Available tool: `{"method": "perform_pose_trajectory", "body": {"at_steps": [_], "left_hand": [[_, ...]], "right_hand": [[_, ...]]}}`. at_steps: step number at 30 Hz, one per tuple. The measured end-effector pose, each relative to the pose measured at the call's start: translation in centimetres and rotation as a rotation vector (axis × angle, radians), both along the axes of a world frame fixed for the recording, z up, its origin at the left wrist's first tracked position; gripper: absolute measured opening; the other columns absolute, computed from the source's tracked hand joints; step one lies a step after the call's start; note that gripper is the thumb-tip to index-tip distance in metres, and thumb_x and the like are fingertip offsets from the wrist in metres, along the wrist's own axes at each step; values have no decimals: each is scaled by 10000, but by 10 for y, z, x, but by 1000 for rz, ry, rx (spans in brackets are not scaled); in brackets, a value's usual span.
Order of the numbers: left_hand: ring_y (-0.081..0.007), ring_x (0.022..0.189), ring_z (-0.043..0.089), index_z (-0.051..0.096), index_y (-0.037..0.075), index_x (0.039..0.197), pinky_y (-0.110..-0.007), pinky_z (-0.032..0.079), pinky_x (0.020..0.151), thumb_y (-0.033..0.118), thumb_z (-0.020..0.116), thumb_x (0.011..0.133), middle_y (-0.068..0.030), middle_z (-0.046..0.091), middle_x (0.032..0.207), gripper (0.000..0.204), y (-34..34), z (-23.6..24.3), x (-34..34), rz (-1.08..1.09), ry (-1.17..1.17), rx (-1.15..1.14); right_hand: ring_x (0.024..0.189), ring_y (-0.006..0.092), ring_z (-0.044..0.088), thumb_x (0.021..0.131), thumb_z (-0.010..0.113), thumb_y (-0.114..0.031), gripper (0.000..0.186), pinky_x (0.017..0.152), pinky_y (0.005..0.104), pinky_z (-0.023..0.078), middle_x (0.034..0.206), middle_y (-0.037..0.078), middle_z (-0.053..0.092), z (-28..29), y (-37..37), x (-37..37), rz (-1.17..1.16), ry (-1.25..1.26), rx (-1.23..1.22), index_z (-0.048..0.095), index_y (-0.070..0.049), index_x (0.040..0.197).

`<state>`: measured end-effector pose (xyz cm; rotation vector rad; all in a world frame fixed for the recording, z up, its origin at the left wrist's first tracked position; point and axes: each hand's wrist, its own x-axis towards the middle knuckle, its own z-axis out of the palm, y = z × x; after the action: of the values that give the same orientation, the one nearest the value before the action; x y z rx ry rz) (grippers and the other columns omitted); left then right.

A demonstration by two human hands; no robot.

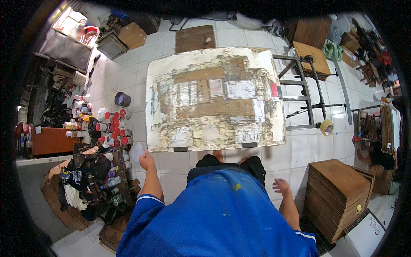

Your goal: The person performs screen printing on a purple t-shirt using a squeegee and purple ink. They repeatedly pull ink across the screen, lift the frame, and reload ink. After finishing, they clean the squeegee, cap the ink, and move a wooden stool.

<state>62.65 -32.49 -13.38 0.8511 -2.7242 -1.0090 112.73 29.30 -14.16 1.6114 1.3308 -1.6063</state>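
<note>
My left hand (147,161) is closed on a thin white sheet (136,150), pinched off the near left corner of the worktable. What is printed on the sheet, if anything, cannot be made out. My right hand (281,186) hangs beside my right hip with its fingers apart and nothing in it. In front of me stands the worktable (205,133), its worn white top patched with brown tape and paper. Two dark clamps or hinges (180,149) sit along its near edge. A small red piece (274,90) marks its right edge.
A dark metal frame (302,88) with a tape roll (326,127) adjoins the table's right side. Stacked brown boards (336,192) rise at the near right. Several red-lidded jars (115,124) and a dark bucket (123,99) stand on the tiled floor at left, near a cluttered bench (92,180).
</note>
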Motion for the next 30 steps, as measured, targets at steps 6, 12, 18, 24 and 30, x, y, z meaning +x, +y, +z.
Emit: {"method": "perform_pose_trajectory", "body": {"at_steps": [6,12,18,24,30], "left_hand": [[-178,485,614,627,25,714,-319,479,431,277,620,1001,-92,651,611,382,-32,-21,84,100,-257,424],[-198,575,683,648,32,834,-306,531,483,207,608,992,-119,722,761,239,-9,-23,154,-120,-534,599],[-204,620,716,671,21,1015,-310,565,527,177,627,970,-127,741,780,168,-52,-1,158,-193,-487,571],[-147,568,655,764,17,864,-303,519,531,192,699,925,-79,726,726,195,-123,-30,135,-219,-356,298],[-140,686,640,797,17,920,-305,522,655,145,709,872,-36,705,750,163,-195,-70,91,-236,-484,406]], "right_hand": [[801,177,657,967,645,-421,441,599,341,504,1014,68,688,25,36,-61,89,202,336,615,-81,1245],[793,142,649,992,617,-402,399,631,306,510,1009,50,691,35,26,-87,159,269,387,623,-79,1226],[854,199,675,977,623,-451,461,694,401,532,1057,76,702,-5,-82,-58,263,144,168,606,-92,1265],[909,238,696,974,618,-462,498,750,440,546,1116,92,706,-12,-177,-14,265,6,88,591,-90,1305],[892,316,691,946,623,-417,440,835,580,510,1126,130,697,-32,-226,-41,83,-224,85,560,-134,1277]]}}
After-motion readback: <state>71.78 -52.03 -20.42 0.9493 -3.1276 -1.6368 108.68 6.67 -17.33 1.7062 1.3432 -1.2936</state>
